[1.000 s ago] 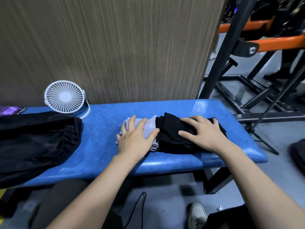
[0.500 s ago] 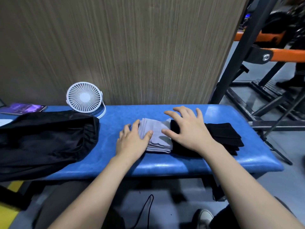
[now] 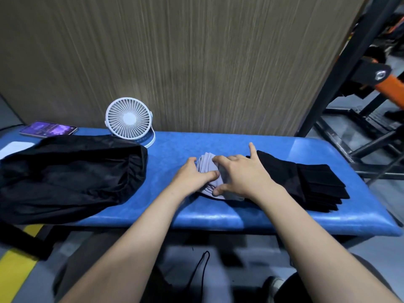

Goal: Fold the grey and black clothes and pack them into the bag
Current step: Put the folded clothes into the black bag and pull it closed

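A folded grey cloth (image 3: pixel 205 164) lies mid-bench on the blue padded bench (image 3: pixel 218 217). My left hand (image 3: pixel 191 174) grips its left edge, thumb on top. My right hand (image 3: pixel 242 174) covers its right part, with fingers curled at the far edge, thumb at the near edge, and one finger sticking out. A folded black cloth (image 3: pixel 317 184) lies flat just to the right, untouched. The black bag (image 3: pixel 70 176) slumps on the left end of the bench, its gathered opening facing the clothes.
A small white desk fan (image 3: pixel 129 119) stands at the back by the wood-grain wall. A lit phone (image 3: pixel 48 129) and a white item (image 3: pixel 13 147) lie at the far left. A black metal frame with orange bars (image 3: pixel 349 68) rises at the right.
My right hand has left the black cloth and moved left onto the grey cloth. My left hand has closed in on the grey cloth's left edge. The view has shifted left.
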Action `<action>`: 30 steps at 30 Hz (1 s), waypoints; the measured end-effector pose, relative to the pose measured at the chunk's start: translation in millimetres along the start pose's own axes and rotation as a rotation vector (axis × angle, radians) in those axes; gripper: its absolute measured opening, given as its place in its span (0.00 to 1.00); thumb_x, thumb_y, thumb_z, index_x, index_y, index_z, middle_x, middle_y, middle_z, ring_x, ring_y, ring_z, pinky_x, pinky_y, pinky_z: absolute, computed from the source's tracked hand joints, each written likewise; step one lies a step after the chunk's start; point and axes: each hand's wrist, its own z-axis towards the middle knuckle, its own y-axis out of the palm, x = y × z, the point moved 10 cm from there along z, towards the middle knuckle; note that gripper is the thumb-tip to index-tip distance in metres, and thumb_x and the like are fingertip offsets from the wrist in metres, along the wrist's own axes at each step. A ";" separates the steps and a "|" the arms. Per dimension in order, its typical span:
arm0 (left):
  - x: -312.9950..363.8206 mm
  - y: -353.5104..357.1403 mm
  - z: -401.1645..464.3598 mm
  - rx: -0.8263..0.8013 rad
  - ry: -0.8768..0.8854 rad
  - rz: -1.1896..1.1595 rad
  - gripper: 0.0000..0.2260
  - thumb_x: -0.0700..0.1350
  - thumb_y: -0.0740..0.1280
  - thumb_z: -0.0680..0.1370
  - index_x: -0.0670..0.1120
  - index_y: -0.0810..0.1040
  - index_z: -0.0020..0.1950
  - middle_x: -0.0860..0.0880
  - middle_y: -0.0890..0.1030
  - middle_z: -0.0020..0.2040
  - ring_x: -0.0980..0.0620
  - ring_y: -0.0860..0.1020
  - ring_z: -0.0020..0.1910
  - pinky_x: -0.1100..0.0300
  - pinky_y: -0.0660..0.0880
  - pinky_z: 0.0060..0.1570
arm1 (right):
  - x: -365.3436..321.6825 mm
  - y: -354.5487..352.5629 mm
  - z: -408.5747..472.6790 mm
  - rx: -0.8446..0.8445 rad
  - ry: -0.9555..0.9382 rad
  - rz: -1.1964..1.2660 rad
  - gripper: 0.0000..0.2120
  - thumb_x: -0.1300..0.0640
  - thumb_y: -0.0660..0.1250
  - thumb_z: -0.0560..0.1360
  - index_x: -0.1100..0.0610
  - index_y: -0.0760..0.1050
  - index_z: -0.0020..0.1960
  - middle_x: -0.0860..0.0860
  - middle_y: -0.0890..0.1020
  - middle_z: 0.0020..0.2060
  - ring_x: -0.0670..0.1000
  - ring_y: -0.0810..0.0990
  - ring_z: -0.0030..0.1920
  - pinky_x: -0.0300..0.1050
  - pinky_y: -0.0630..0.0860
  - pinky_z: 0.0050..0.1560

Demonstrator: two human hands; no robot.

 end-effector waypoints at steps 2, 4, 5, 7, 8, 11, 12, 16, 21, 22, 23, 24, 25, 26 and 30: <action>-1.0 1.2 3.3 -0.005 -0.010 -0.110 0.40 0.55 0.77 0.65 0.49 0.63 0.73 0.49 0.79 0.62 0.51 0.80 0.57 0.53 0.78 0.55 | -2.3 -0.7 -0.6 0.008 -0.009 -0.014 0.40 0.27 0.67 0.66 0.48 0.65 0.69 0.49 0.81 0.57 0.54 0.76 0.64 0.68 0.39 0.74; -0.5 1.6 5.6 -0.009 -0.014 -0.180 0.34 0.50 0.78 0.68 0.50 0.65 0.69 0.49 0.80 0.57 0.54 0.81 0.50 0.60 0.77 0.42 | -2.9 -1.2 -0.8 0.012 -0.011 -0.017 0.39 0.27 0.67 0.65 0.48 0.65 0.68 0.49 0.81 0.56 0.54 0.77 0.63 0.68 0.39 0.74; -0.3 2.1 5.8 -0.012 -0.020 -0.211 0.33 0.49 0.78 0.69 0.51 0.65 0.68 0.49 0.80 0.57 0.55 0.81 0.48 0.62 0.74 0.38 | -2.9 -1.5 -0.9 0.013 -0.011 -0.010 0.39 0.27 0.67 0.65 0.48 0.64 0.68 0.48 0.81 0.57 0.54 0.77 0.63 0.68 0.39 0.74; -1.4 2.7 6.6 -0.016 -0.024 -0.267 0.37 0.51 0.79 0.66 0.52 0.64 0.69 0.47 0.79 0.59 0.53 0.81 0.50 0.62 0.73 0.38 | -4.3 -2.0 -1.8 0.015 -0.022 0.015 0.40 0.27 0.68 0.65 0.47 0.64 0.69 0.47 0.81 0.58 0.53 0.76 0.64 0.67 0.38 0.74; -2.3 2.3 6.3 -0.016 -0.031 -0.289 0.39 0.52 0.80 0.65 0.52 0.63 0.70 0.47 0.79 0.60 0.52 0.81 0.52 0.61 0.74 0.41 | -5.7 -2.5 -1.9 0.019 -0.032 0.025 0.41 0.28 0.68 0.65 0.47 0.64 0.69 0.47 0.81 0.58 0.53 0.76 0.64 0.67 0.38 0.74; -2.9 0.9 -0.3 -0.048 -0.047 -0.364 0.38 0.48 0.79 0.68 0.52 0.61 0.71 0.48 0.79 0.58 0.54 0.81 0.47 0.64 0.74 0.35 | -12.3 -4.6 -0.6 0.032 -0.058 0.068 0.41 0.28 0.70 0.64 0.47 0.63 0.69 0.46 0.80 0.58 0.52 0.76 0.64 0.67 0.38 0.75; -3.2 0.3 -3.3 -0.065 -0.050 -0.394 0.36 0.46 0.79 0.69 0.53 0.61 0.70 0.48 0.80 0.57 0.55 0.81 0.43 0.66 0.74 0.31 | -16.3 -5.2 0.1 0.041 -0.073 0.077 0.41 0.29 0.70 0.64 0.47 0.63 0.69 0.46 0.80 0.58 0.52 0.76 0.64 0.66 0.38 0.76; -10.9 -8.8 -12.9 -0.048 -0.024 -0.456 0.28 0.42 0.76 0.71 0.52 0.66 0.65 0.47 0.81 0.54 0.54 0.82 0.43 0.66 0.75 0.31 | -34.1 -5.0 3.1 0.075 -0.126 0.176 0.44 0.31 0.74 0.62 0.47 0.63 0.71 0.46 0.78 0.60 0.51 0.75 0.65 0.61 0.41 0.78; -19.7 -37.7 -23.8 0.037 0.037 -0.566 0.25 0.38 0.74 0.69 0.52 0.69 0.61 0.43 0.81 0.57 0.46 0.83 0.52 0.51 0.80 0.51 | -39.2 -11.7 5.9 0.110 -0.125 0.769 0.40 0.41 0.78 0.65 0.48 0.66 0.72 0.46 0.71 0.65 0.46 0.68 0.68 0.54 0.59 0.76; -20.3 -45.1 -26.8 0.039 0.052 -0.596 0.25 0.38 0.74 0.68 0.52 0.70 0.61 0.42 0.81 0.58 0.46 0.83 0.53 0.49 0.80 0.53 | -38.4 -15.3 6.5 0.158 -0.099 0.857 0.38 0.44 0.78 0.68 0.51 0.66 0.72 0.48 0.69 0.67 0.47 0.67 0.69 0.50 0.61 0.75; -20.3 -52.7 -30.0 0.034 0.071 -0.618 0.24 0.38 0.73 0.68 0.51 0.70 0.61 0.41 0.82 0.58 0.46 0.83 0.53 0.48 0.79 0.55 | -36.6 -18.0 6.6 0.202 -0.053 0.930 0.35 0.46 0.76 0.71 0.52 0.66 0.73 0.49 0.68 0.68 0.47 0.66 0.70 0.47 0.61 0.74; -19.3 -60.8 -34.0 0.028 0.091 -0.637 0.24 0.38 0.73 0.69 0.49 0.71 0.61 0.42 0.82 0.57 0.46 0.83 0.53 0.48 0.79 0.55 | -35.6 -17.5 6.2 0.216 0.009 1.017 0.34 0.47 0.75 0.73 0.51 0.64 0.74 0.50 0.67 0.69 0.47 0.66 0.71 0.44 0.62 0.74; -18.2 -69.6 -38.5 0.025 0.112 -0.656 0.23 0.37 0.72 0.70 0.48 0.71 0.62 0.43 0.83 0.57 0.47 0.83 0.53 0.49 0.79 0.56 | -37.8 -14.2 5.6 0.192 0.072 1.141 0.34 0.47 0.74 0.74 0.49 0.63 0.75 0.49 0.67 0.70 0.47 0.68 0.70 0.44 0.64 0.72; -18.0 -79.3 -42.9 0.030 0.130 -0.672 0.22 0.36 0.71 0.72 0.48 0.71 0.64 0.44 0.83 0.57 0.47 0.83 0.54 0.50 0.79 0.55 | -43.6 -8.9 5.4 0.141 0.121 1.306 0.33 0.47 0.74 0.74 0.47 0.63 0.74 0.48 0.69 0.70 0.47 0.71 0.69 0.46 0.68 0.71; -27.7 -124.1 -60.8 0.069 0.159 -0.694 0.20 0.34 0.67 0.75 0.48 0.72 0.65 0.45 0.83 0.56 0.49 0.83 0.53 0.54 0.79 0.53 | -93.8 8.8 12.5 -0.098 0.163 1.915 0.30 0.54 0.74 0.74 0.51 0.66 0.73 0.52 0.81 0.64 0.52 0.82 0.61 0.51 0.78 0.62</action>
